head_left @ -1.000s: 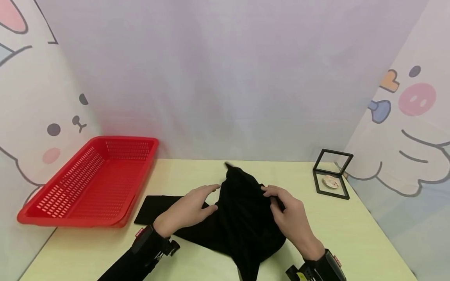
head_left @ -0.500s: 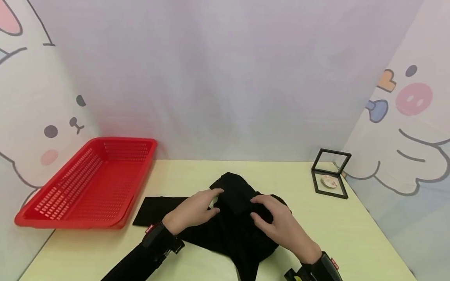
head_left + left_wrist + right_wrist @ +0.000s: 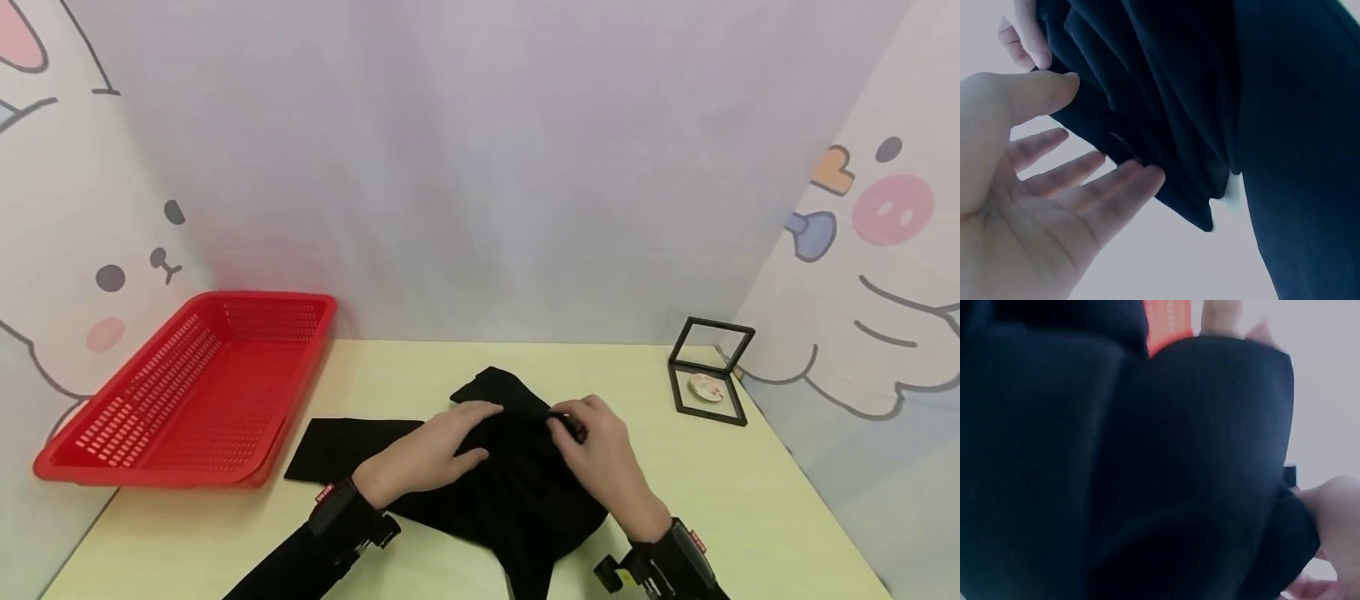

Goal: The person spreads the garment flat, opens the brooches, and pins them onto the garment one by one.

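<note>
A black cloth garment (image 3: 517,475), bunched in the middle, lies on the table with one flat part (image 3: 345,442) stretching left and another hanging toward the front edge. In the head view my right hand (image 3: 600,450) pinches a fold of it between thumb and fingers. My left hand (image 3: 427,450) reaches in from the left, fingers extended and thumb apart, over the cloth. The left wrist view shows the left hand (image 3: 1054,181) with spread fingers at the garment's edge (image 3: 1185,206). Dark fabric (image 3: 1191,456) fills most of the right wrist view, partly hiding the right hand (image 3: 1338,519).
A red plastic basket (image 3: 258,400) with perforated sides stands at the left of the pale yellow table (image 3: 750,508). At the back right stands an unfolded black-framed clear case (image 3: 708,410) with a small, pale, shell-like object (image 3: 706,387) in it.
The raised top of the garment has dropped and folded over. My left hand has moved right over it; the right hand has shifted left and now pinches a fold.
</note>
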`<state>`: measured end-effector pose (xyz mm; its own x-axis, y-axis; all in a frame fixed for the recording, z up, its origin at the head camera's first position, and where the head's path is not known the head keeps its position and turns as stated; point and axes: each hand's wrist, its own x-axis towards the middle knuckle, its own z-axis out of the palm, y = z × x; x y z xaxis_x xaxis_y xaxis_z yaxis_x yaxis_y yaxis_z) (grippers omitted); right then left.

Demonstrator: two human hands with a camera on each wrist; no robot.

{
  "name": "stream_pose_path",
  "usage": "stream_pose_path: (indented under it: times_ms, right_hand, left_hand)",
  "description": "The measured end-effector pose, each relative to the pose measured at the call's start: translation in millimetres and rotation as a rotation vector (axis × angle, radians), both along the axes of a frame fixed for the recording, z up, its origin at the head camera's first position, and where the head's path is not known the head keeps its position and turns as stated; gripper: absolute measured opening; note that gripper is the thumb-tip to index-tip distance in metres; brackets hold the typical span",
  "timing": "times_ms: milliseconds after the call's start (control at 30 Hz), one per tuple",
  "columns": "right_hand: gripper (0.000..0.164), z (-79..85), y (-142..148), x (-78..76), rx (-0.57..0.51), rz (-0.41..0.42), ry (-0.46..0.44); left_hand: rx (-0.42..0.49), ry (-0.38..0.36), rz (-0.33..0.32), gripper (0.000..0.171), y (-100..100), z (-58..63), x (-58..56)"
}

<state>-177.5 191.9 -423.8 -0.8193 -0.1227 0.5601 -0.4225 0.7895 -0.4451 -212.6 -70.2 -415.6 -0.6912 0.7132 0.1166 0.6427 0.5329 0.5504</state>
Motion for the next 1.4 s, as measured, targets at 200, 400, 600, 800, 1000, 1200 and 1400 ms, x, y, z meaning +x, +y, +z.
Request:
stream_pose_path:
  times_ms: [200,400,600,800,1000,1200,1400]
  right_hand:
    - [0.009,4.2,23.3,1.9,-0.059,-0.176,-0.08]
    - [0.015,3.7,30.0,10.1,-0.106,-0.188,-0.218]
    - [0.011,-2.0,19.2,24.6,-0.096,0.047,-0.115]
    - [0.026,-7.2,10.6,39.4,0.093,0.205,-0.333]
    - [0.017,-2.8,16.3,39.5,0.14,0.255,-0.38]
    - [0.018,3.4,25.3,38.1,0.117,0.157,-0.306]
    - [0.021,10.1,40.5,33.8,0.117,0.029,-0.145]
  left_hand:
    - [-0.059,-0.048,0.053,0.053,-7.1,-5.3,-1.2]
    - [-0.151,-0.089,0.034,0.046,-6.2,-19.3,-0.7]
    - [-0.185,-0.094,-0.02,0.044,1.2,-27.4,6.7]
    - [-0.114,-0.061,-0.025,0.03,4.8,-30.4,10.0]
    - [0.014,0.02,0.037,0.012,-5.9,-26.0,10.1]
    - [0.087,0.146,0.091,0.031,-27.6,-12.4,10.5]
    - [0.139,0.219,0.177,0.036,-53.4,3.1,5.5]
